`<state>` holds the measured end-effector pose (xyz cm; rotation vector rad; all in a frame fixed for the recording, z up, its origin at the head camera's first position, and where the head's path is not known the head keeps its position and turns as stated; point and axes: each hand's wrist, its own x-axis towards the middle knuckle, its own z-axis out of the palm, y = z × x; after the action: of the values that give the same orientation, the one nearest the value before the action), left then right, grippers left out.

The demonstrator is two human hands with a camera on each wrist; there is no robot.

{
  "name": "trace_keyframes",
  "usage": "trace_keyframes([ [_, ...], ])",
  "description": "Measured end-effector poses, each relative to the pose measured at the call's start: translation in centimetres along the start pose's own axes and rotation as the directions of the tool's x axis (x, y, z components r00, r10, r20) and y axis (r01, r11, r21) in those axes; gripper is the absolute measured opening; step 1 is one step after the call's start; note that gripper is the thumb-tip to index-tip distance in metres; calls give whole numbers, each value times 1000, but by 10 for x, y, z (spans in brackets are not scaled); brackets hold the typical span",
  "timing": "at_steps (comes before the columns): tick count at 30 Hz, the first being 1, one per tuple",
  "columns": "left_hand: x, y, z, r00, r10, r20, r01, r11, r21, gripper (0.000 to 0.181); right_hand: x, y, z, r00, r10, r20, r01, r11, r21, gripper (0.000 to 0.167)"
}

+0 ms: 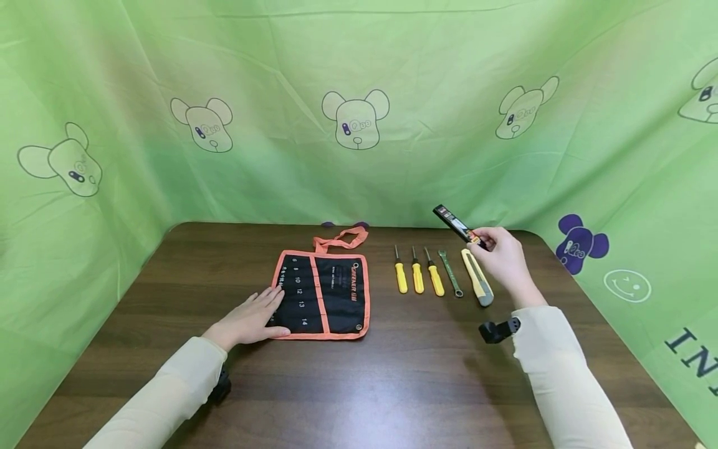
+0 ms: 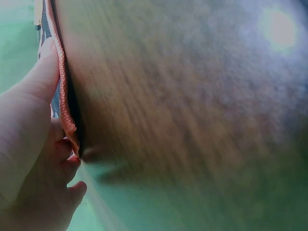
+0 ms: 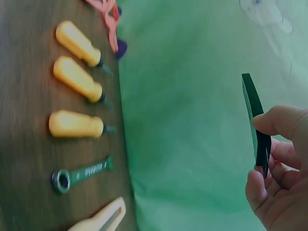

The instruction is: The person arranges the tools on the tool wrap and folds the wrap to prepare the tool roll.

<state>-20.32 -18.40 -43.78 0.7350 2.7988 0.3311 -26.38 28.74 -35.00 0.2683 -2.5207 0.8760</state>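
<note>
My left hand (image 1: 252, 317) rests on the left part of a black tool pouch (image 1: 343, 293) with orange edging, which lies flat on the table. Its fingers are fairly straight; the thumb (image 2: 43, 72) lies along the near edge. At the right, my right hand (image 1: 502, 257) holds a slim black case (image 1: 455, 221) with a printed label, raised above the table. Thumb and fingers pinch its near end in the right wrist view. Just below that hand lies a yellow and grey utility knife (image 1: 478, 278). Left of it is a green combination wrench (image 1: 450, 273).
Three yellow-handled screwdrivers (image 1: 417, 278) lie side by side between pouch and wrench, tips pointing away. An orange strap (image 1: 350, 240) trails from the pouch's far edge. A green printed curtain (image 1: 269, 168) borders the back and sides of the brown wooden table (image 1: 392, 386).
</note>
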Motion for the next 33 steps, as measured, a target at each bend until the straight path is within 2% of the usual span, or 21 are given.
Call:
trace_keyframes([
  [7, 0, 0, -1, 1000, 4, -2, -4, 1000, 2, 85, -4, -28, 11, 994, -96, 42, 93, 994, 61, 19],
  [13, 0, 0, -1, 1000, 12, -8, -12, 1000, -1, 85, -10, -44, 24, 980, -184, 76, 176, 979, 108, 17],
  [20, 0, 0, 0, 1000, 4, -9, -4, 1000, -3, 86, -18, -52, 39, 953, -274, 130, 251, 954, 165, 17],
  [25, 1, 0, 1, 1000, 3, -7, -3, 1000, -1, 85, -27, -57, 54, 935, -310, 174, 273, 940, 205, 18],
  [33, 1, -2, 2, 1000, -2, -6, 2, 1000, 2, 86, -43, -63, 77, 891, -383, 245, 323, 912, 254, 23],
])
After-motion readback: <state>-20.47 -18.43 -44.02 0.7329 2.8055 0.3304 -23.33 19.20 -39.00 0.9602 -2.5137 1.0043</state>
